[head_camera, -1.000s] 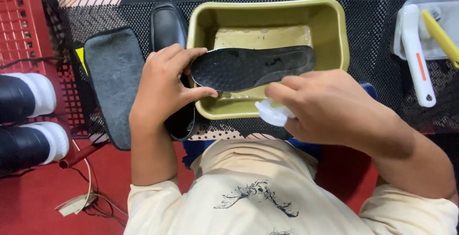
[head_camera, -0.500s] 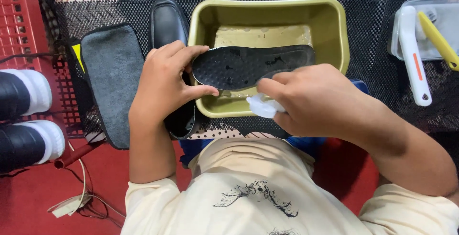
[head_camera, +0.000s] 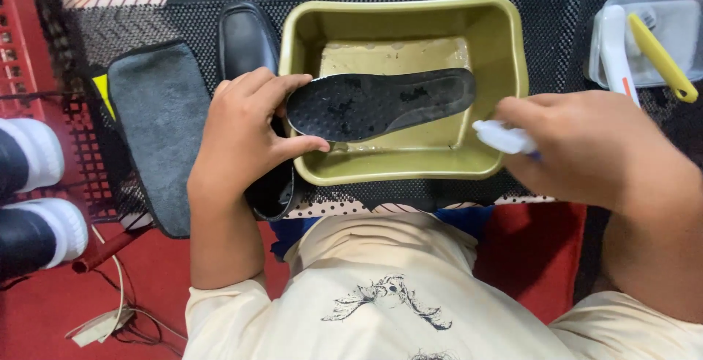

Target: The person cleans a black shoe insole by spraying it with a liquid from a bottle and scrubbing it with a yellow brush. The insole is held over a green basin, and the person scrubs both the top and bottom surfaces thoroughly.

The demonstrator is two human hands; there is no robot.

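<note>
The left hand (head_camera: 245, 136) pinches one end of a black shoe insole (head_camera: 381, 104), thumb beneath and fingers curled over the top; the insole lies level, held above the middle of an olive-green plastic basin (head_camera: 512, 52), its far end pointing to the person's right. The right hand (head_camera: 593, 147) closes around a small white object (head_camera: 501, 136), only the tip showing past the fingers, so what it is cannot be told; it sits just beside the insole's free end, over the basin's right rim, not touching the insole. A little water covers the basin floor. Just left of the basin stands a black leather shoe (head_camera: 249, 41), partly hidden under the left hand; beside that lies a grey cloth (head_camera: 157, 125) on a black mesh mat (head_camera: 110, 30). At the upper right, a clear tray (head_camera: 677, 19) holds a white brush (head_camera: 615, 45) and a yellow-handled brush (head_camera: 659, 56). At the far left edge sit two dark shoes with white toes (head_camera: 33, 191) on a red floor (head_camera: 146, 272); the person wears a cream shirt (head_camera: 395, 294).
</note>
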